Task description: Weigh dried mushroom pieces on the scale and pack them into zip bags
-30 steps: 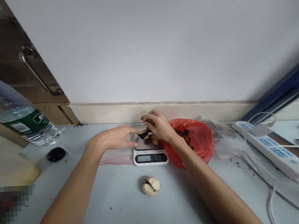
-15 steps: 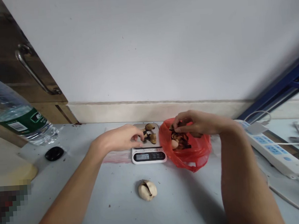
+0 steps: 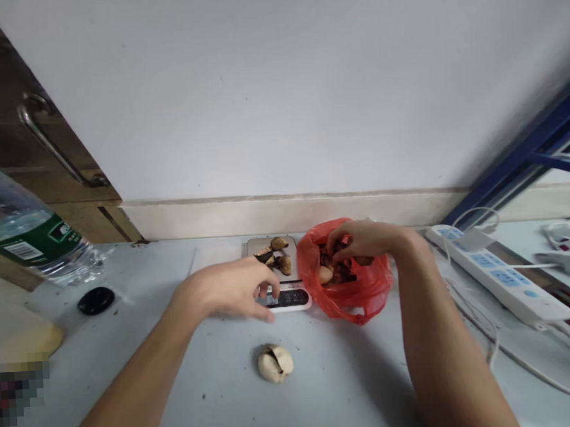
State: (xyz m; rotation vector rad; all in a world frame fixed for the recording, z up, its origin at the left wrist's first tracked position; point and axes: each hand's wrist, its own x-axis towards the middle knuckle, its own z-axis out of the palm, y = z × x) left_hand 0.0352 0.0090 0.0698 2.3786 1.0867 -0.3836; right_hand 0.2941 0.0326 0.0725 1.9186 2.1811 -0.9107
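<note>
Over the front of a white digital kitchen scale [image 3: 302, 297], my left hand [image 3: 236, 287] hovers with thumb and fingers apart and nothing in them, partly covering the display. Several dried brown pieces [image 3: 283, 264] lie on the scale's plate. Right beside the scale stands an open red plastic bag [image 3: 367, 298], holding dark dried pieces [image 3: 339, 273] and a pale rounded one. Inside the bag's mouth my right hand [image 3: 359, 240] has its fingers curled down among the pieces; what they pinch is hidden. In front of the scale sits a pale, round, hollow-looking object [image 3: 275, 363] with a dark split.
At the left are a large water bottle [image 3: 35, 235] with a green label and a black oval object [image 3: 96, 300]. A white power strip [image 3: 501, 271] with cables lies at the right, near a blue metal frame [image 3: 517, 148]. A wall rises behind the table.
My left hand has moved off the pieces on the scale plate toward the front, over the display, and its fingers have spread. My right hand remains in the bag. The view has shifted slightly.
</note>
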